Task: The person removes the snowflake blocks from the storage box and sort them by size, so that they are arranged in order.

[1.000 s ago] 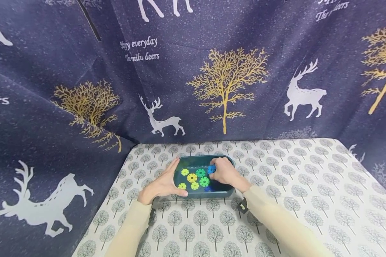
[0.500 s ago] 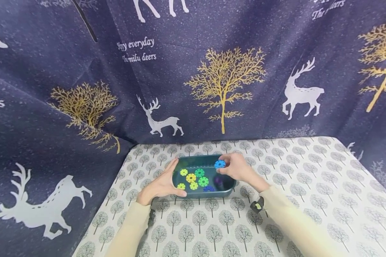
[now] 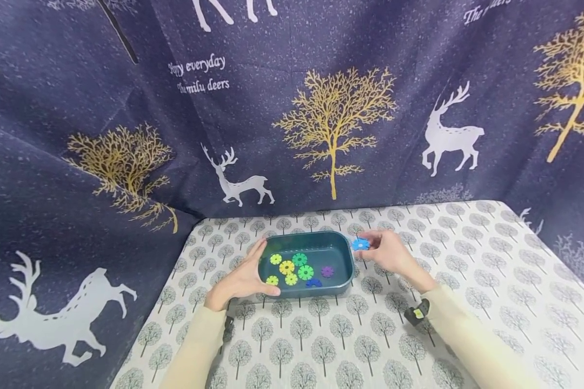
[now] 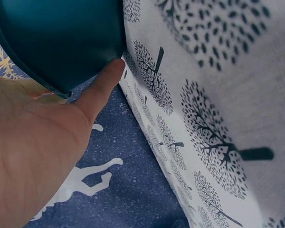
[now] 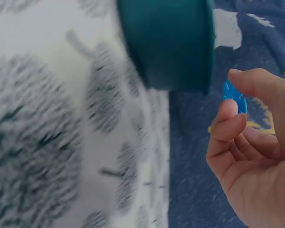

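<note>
In the head view, my left hand [image 3: 243,278] holds the left end of a dark green plastic basin [image 3: 339,249], thumb at the near side and fingers at the far corner. Its thumb lies against the outer wall in the left wrist view. Just beyond the basin's right end, my right hand [image 3: 393,253] pinches a blue notched snowflake disc [image 3: 360,245] between thumb and fingers, above the table. Inside the basin lie several similar discs: yellow discs [image 3: 276,259], an orange-yellow disc [image 3: 286,267], green discs [image 3: 305,272], a purple disc [image 3: 327,271] and a dark blue disc [image 3: 313,282].
A tree-patterned white cloth [image 3: 302,329] covers the table under the basin. Dark blue fabric [image 3: 292,124] with deer and gold trees hangs behind the table and along its left side.
My right hand has lifted the blue disc out of the basin and carried it right, past the rim. The purple disc is now uncovered. My left hand stays at the basin's left end.
</note>
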The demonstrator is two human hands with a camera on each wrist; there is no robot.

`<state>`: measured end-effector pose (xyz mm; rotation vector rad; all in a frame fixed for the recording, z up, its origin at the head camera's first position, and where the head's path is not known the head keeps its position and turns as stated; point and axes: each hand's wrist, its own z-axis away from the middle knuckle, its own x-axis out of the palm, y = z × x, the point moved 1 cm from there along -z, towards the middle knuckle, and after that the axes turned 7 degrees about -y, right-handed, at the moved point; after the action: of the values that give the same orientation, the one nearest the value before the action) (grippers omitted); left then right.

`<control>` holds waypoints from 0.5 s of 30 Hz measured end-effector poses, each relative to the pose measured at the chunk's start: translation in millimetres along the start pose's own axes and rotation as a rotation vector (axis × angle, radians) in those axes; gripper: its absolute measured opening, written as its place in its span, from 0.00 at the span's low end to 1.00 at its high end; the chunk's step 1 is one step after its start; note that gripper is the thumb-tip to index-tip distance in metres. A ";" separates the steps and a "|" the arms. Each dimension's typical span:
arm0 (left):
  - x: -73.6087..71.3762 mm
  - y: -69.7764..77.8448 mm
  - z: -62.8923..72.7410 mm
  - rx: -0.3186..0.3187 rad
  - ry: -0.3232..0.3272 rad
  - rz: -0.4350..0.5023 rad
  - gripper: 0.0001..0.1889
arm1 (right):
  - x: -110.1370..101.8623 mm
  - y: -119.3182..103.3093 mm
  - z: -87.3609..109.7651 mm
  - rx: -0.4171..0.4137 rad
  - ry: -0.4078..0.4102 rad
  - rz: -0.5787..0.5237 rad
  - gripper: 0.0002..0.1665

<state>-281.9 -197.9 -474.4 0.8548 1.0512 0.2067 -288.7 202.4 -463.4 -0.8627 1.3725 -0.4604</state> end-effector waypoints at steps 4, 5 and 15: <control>-1.2 -0.5 -0.1 -0.004 -0.002 0.005 0.79 | 2.6 12.4 -1.2 0.029 -0.053 0.027 0.31; -1.7 0.0 0.1 -0.002 -0.002 0.009 0.79 | 3.8 15.0 -2.1 0.041 -0.071 0.036 0.31; -1.5 3.8 1.6 -0.001 -0.009 -0.013 0.78 | 19.1 31.2 -5.5 0.145 -0.193 0.002 0.37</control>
<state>-280.4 -197.0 -470.4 0.8474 1.0480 0.1923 -296.6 206.4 -499.3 -0.7666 1.1486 -0.4572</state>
